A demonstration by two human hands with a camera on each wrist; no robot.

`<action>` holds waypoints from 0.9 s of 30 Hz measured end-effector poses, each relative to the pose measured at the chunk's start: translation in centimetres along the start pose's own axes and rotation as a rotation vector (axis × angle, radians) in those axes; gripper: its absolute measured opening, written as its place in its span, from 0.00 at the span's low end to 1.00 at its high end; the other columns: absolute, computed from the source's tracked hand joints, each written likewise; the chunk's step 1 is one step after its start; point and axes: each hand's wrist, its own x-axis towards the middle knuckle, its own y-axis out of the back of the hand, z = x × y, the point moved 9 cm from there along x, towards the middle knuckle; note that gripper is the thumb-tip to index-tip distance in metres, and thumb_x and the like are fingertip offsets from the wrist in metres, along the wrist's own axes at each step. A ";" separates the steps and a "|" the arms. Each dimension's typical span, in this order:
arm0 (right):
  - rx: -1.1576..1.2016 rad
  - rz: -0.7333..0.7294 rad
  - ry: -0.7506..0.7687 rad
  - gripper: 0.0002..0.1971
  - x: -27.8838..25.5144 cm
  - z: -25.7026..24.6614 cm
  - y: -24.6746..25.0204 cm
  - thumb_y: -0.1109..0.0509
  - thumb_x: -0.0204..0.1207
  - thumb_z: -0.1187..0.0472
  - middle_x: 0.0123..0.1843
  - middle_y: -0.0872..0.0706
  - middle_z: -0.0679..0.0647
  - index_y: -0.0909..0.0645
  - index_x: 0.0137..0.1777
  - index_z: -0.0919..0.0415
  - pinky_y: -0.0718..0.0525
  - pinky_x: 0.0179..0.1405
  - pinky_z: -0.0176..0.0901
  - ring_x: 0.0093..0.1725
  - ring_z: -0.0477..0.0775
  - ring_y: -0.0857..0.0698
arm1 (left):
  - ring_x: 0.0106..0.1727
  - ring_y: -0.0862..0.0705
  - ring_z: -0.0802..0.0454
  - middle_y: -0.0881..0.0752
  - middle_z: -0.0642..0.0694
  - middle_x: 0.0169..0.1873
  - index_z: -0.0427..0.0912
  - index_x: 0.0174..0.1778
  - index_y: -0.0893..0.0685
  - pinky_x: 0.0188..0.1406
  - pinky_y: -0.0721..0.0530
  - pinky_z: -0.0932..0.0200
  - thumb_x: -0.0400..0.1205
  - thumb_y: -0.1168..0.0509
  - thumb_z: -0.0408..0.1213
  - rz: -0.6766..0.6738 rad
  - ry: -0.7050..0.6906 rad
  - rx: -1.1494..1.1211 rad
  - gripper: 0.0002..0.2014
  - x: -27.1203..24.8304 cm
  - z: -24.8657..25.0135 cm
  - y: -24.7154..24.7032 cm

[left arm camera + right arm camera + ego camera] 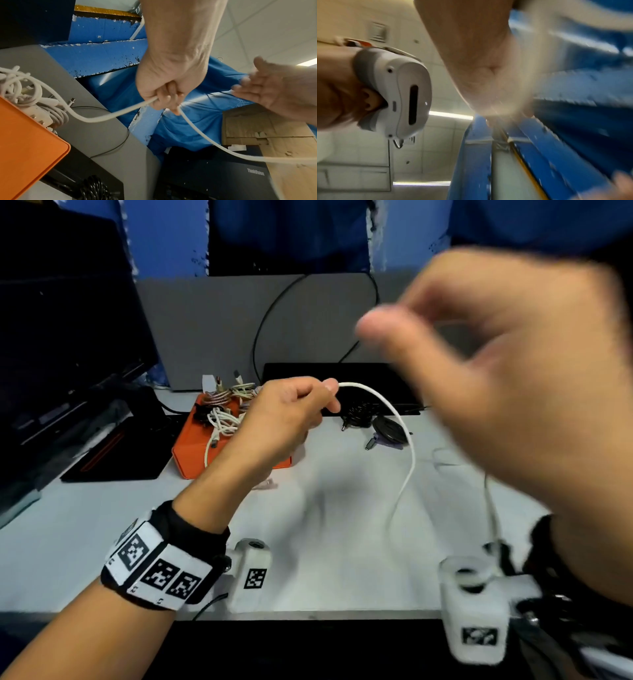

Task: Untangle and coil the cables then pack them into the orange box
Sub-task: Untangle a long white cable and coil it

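Nearest the head camera, at about three o'clock and badly blurred, the right hand [507,378] hangs above the desk [68,542] with its fingers loosely spread, and whether they touch anything I cannot tell. From nine o'clock rightward: the orange box [191,453] already carries a heap of cables, the left hand [287,416] just beside it has its fingers clamped on a white cable [409,446], which arcs down toward five o'clock. My judgement is that coiling this cable is in hand; next the free hand must catch the slack and bring a loop to the holding fist.
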 end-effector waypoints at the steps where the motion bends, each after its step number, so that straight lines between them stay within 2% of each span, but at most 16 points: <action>1: 0.057 -0.099 0.052 0.20 -0.3 -0.7 -2.4 0.39 0.87 0.38 0.50 0.13 0.53 0.14 0.58 0.51 0.20 0.58 0.54 0.53 0.55 0.16 | 0.26 0.40 0.50 0.33 0.48 0.23 0.48 0.32 0.14 0.25 0.45 0.53 0.91 0.38 0.39 -0.057 -0.045 -0.024 0.20 -0.2 0.7 -0.7; 2: 0.035 -0.243 0.041 0.23 -0.5 -0.4 -5.5 0.41 0.89 0.39 0.60 0.14 0.53 0.18 0.70 0.53 0.21 0.63 0.54 0.61 0.55 0.16 | 0.27 0.39 0.49 0.32 0.46 0.24 0.47 0.33 0.16 0.25 0.44 0.52 0.91 0.39 0.35 -0.092 -0.073 -0.042 0.19 -0.4 1.2 -1.1; 3: 0.009 -0.390 -0.012 0.25 -1.0 0.6 -8.6 0.44 0.89 0.38 0.65 0.16 0.52 0.24 0.78 0.51 0.21 0.66 0.56 0.66 0.56 0.18 | 0.26 0.39 0.49 0.30 0.45 0.24 0.45 0.34 0.16 0.24 0.43 0.53 0.91 0.39 0.33 -0.099 -0.077 -0.060 0.18 -0.6 1.4 -1.2; 4: -0.025 -0.483 -0.070 0.27 -1.4 1.7 -10.7 0.46 0.89 0.37 0.64 0.17 0.50 0.27 0.80 0.49 0.20 0.65 0.56 0.66 0.55 0.18 | 0.25 0.38 0.51 0.29 0.46 0.23 0.44 0.35 0.15 0.23 0.43 0.56 0.91 0.38 0.34 -0.084 -0.060 -0.081 0.17 -0.6 1.3 -1.1; 5: -0.011 -0.518 -0.112 0.26 -1.5 3.3 -11.9 0.45 0.88 0.36 0.59 0.15 0.47 0.24 0.77 0.48 0.18 0.61 0.55 0.61 0.54 0.16 | 0.24 0.39 0.53 0.30 0.48 0.22 0.43 0.36 0.15 0.23 0.44 0.59 0.90 0.36 0.37 -0.057 -0.033 -0.112 0.15 -0.5 1.0 -0.8; 7: 0.120 -0.475 -0.164 0.19 -0.7 6.1 -12.0 0.38 0.87 0.39 0.43 0.12 0.45 0.14 0.61 0.52 0.15 0.49 0.48 0.44 0.45 0.14 | 0.24 0.41 0.54 0.32 0.49 0.23 0.37 0.43 0.14 0.25 0.48 0.56 0.87 0.31 0.41 -0.037 -0.002 -0.188 0.12 0.0 0.3 -0.3; 9: 0.129 -0.383 -0.162 0.17 0.5 8.8 -10.6 0.34 0.87 0.45 0.29 0.16 0.44 0.10 0.48 0.54 0.25 0.34 0.32 0.33 0.42 0.19 | 0.26 0.40 0.53 0.32 0.48 0.25 0.28 0.50 0.15 0.27 0.47 0.52 0.85 0.29 0.43 -0.074 -0.017 -0.192 0.17 0.4 0.1 -0.2; 11: 0.118 -0.242 -0.181 0.16 1.6 11.4 -8.1 0.33 0.88 0.47 0.26 0.20 0.41 0.12 0.44 0.55 0.32 0.30 0.31 0.29 0.42 0.25 | 0.26 0.38 0.54 0.33 0.49 0.24 0.25 0.50 0.15 0.29 0.45 0.54 0.85 0.29 0.40 -0.119 -0.055 -0.101 0.17 0.6 0.2 -0.1; 13: 0.112 -0.047 -0.205 0.16 2.3 14.1 -5.0 0.35 0.88 0.47 0.29 0.19 0.47 0.14 0.44 0.54 0.32 0.31 0.33 0.30 0.45 0.26 | 0.26 0.36 0.57 0.30 0.53 0.23 0.29 0.46 0.14 0.27 0.41 0.61 0.86 0.29 0.40 -0.103 -0.090 0.068 0.15 1.1 -0.1 0.9; 15: 0.060 0.148 -0.269 0.17 2.4 17.1 -1.9 0.38 0.89 0.47 0.34 0.18 0.55 0.14 0.47 0.57 0.27 0.37 0.49 0.33 0.53 0.24 | 0.26 0.32 0.55 0.27 0.49 0.23 0.40 0.43 0.12 0.28 0.33 0.59 0.85 0.28 0.45 -0.047 -0.097 0.205 0.12 1.6 -0.7 2.6; 17: 0.004 0.282 -0.364 0.20 2.0 20.4 0.5 0.40 0.87 0.46 0.35 0.18 0.57 0.13 0.49 0.59 0.26 0.40 0.52 0.37 0.57 0.23 | 0.30 0.29 0.48 0.24 0.34 0.28 0.47 0.40 0.12 0.32 0.30 0.54 0.86 0.29 0.48 0.002 -0.075 0.245 0.11 2.2 -1.7 4.3; 18: -0.019 0.296 -0.414 0.20 1.6 21.9 1.1 0.41 0.86 0.45 0.35 0.19 0.55 0.13 0.49 0.58 0.26 0.42 0.51 0.39 0.57 0.21 | 0.31 0.28 0.47 0.23 0.33 0.29 0.49 0.40 0.12 0.33 0.28 0.54 0.87 0.30 0.48 0.024 -0.060 0.229 0.11 2.4 -2.0 5.0; 20: -0.098 0.145 -0.525 0.21 1.1 24.4 0.3 0.41 0.84 0.43 0.42 0.14 0.60 0.12 0.52 0.57 0.20 0.48 0.53 0.47 0.65 0.15 | 0.32 0.24 0.49 0.22 0.42 0.28 0.48 0.41 0.12 0.36 0.23 0.56 0.89 0.34 0.44 0.055 -0.030 0.091 0.12 2.6 -2.4 5.9; 22: -0.225 -0.113 -0.583 0.18 0.4 24.9 -2.1 0.38 0.83 0.47 0.57 0.10 0.64 0.12 0.60 0.54 0.17 0.63 0.60 0.60 0.71 0.14 | 0.33 0.20 0.50 0.21 0.48 0.28 0.42 0.43 0.15 0.44 0.19 0.55 0.91 0.39 0.42 0.035 0.008 -0.179 0.13 2.8 -2.6 5.5; 24: -0.317 -0.262 -0.509 0.19 0.6 22.1 -4.5 0.37 0.85 0.55 0.71 0.16 0.65 0.16 0.73 0.53 0.26 0.76 0.65 0.72 0.72 0.21 | 0.29 0.20 0.49 0.23 0.49 0.26 0.41 0.44 0.18 0.43 0.16 0.53 0.92 0.42 0.43 -0.005 0.050 -0.343 0.15 2.7 -2.4 3.9; 27: -0.124 -0.325 -0.234 0.25 1.3 14.0 -8.4 0.39 0.89 0.56 0.84 0.25 0.58 0.29 0.86 0.53 0.44 0.87 0.64 0.85 0.62 0.32 | 0.20 0.31 0.51 0.31 0.48 0.24 0.41 0.44 0.19 0.27 0.22 0.56 0.93 0.44 0.45 -0.095 0.081 -0.379 0.17 1.9 -1.9 1.1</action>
